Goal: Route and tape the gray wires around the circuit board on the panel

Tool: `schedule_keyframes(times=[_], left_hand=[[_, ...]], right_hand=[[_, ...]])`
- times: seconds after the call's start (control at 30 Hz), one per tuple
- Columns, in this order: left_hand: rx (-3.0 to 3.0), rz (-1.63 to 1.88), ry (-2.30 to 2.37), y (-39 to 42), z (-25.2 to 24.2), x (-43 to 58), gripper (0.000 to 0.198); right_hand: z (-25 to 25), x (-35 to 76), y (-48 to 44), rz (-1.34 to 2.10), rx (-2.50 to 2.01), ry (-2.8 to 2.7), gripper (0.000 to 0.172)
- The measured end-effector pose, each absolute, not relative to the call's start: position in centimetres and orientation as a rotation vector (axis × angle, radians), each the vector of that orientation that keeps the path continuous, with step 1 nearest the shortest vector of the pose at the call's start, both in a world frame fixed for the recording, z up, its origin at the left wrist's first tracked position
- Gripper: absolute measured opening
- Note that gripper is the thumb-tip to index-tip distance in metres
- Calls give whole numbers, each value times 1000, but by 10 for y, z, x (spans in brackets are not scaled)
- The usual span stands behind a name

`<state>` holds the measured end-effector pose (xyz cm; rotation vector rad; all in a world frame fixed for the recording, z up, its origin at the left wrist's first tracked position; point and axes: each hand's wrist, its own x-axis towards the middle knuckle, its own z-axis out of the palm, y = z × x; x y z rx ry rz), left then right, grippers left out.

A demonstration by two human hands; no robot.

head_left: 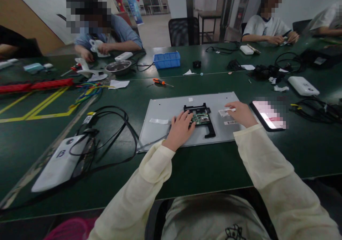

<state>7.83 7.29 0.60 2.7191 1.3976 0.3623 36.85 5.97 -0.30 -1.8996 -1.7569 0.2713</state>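
A flat grey panel [165,106] lies on the table in front of me, with a black plastic bracket [211,129] and a green circuit board [199,117] at its middle. My left hand [180,129] rests over the board's left side, fingers spread and open. On the panel's right part, my right hand [242,114] is over a white printed label [223,113], its thumb and finger apart. Whether it grips the label's edge is hard to see. A second label [230,123] sits just below. Near the left hand, a clear strip [159,121] lies on the panel.
Right of the panel lies a lit phone [268,115]. A white power bank [61,161] with looped black cables is at left. Beyond the panel are an orange-handled screwdriver [161,82], a blue basket [167,60] and a metal bowl [118,66]. Several people sit across the table.
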Motion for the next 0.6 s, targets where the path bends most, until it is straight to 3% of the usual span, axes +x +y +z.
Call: schedule_keyframes(times=[0.6], left_hand=[[2733,354,1377,73,6,79,43]], right_hand=[[-14,365,63,363,-1821,-1801,29]])
